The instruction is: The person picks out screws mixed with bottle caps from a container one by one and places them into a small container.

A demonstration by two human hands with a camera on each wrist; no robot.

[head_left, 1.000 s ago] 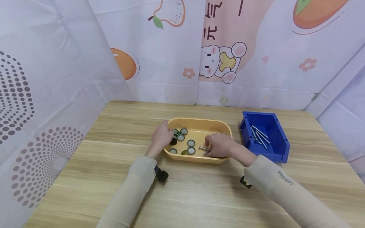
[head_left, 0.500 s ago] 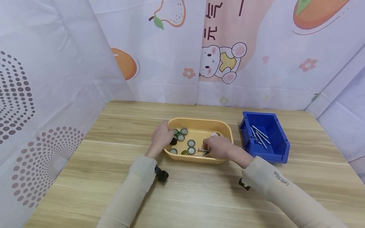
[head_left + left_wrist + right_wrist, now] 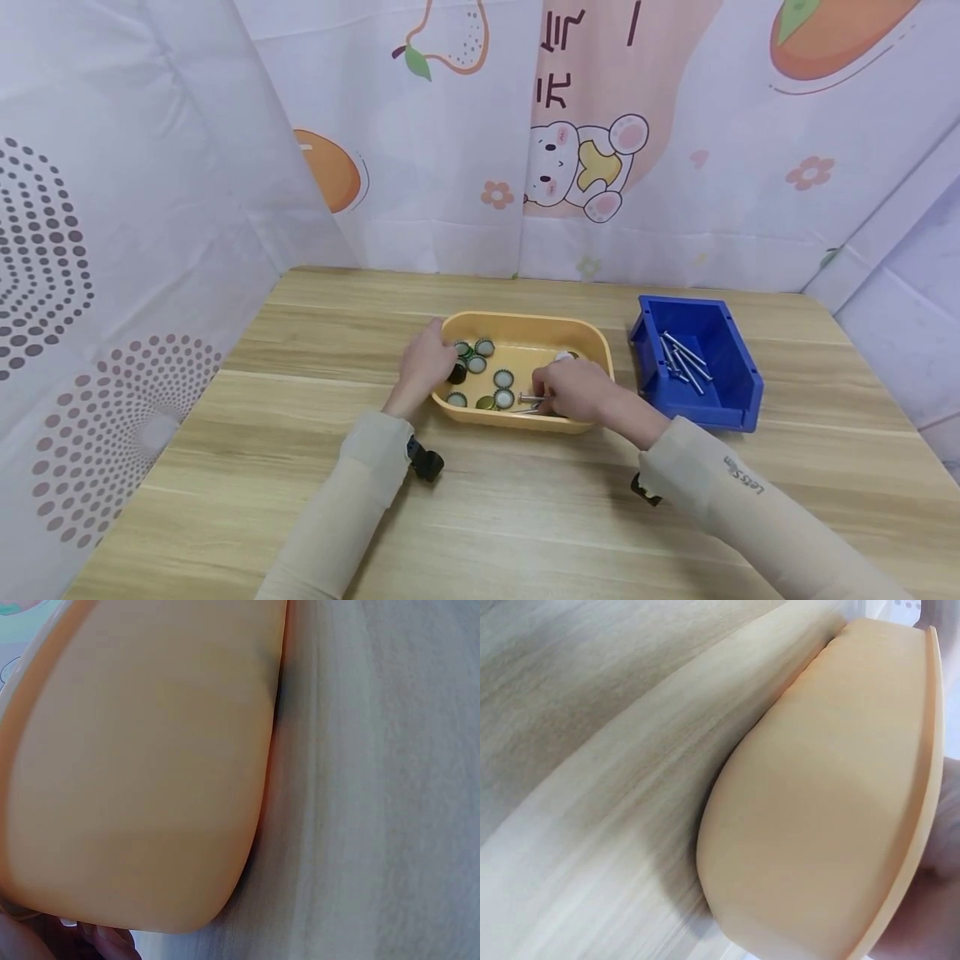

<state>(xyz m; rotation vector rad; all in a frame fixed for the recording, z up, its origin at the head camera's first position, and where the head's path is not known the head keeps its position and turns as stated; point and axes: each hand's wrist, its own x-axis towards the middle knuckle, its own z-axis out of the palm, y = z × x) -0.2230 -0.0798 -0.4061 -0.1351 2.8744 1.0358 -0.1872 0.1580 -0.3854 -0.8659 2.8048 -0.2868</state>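
A yellow oblong tray stands on the table with metal bottle caps and silver screws in it. My left hand grips its left end over the rim; in the left wrist view, fingers show past the tray's wall. My right hand reaches into the tray's right half, fingers curled down, pinching a screw whose head sticks out to the left. Another screw lies just below it along the near wall. The right fingertips are hidden behind the hand, and the tray wall blocks them in the right wrist view.
To the right of the tray stands a blue open-front bin holding several screws. A black cap lies beside the left hand, and a white round piece behind the right hand. A printed curtain hangs behind the wooden table.
My right hand has shifted slightly left in the tray, and the pinched screw has moved with it. The lower screw now lies flatter, further left. My left hand stays at the rim.
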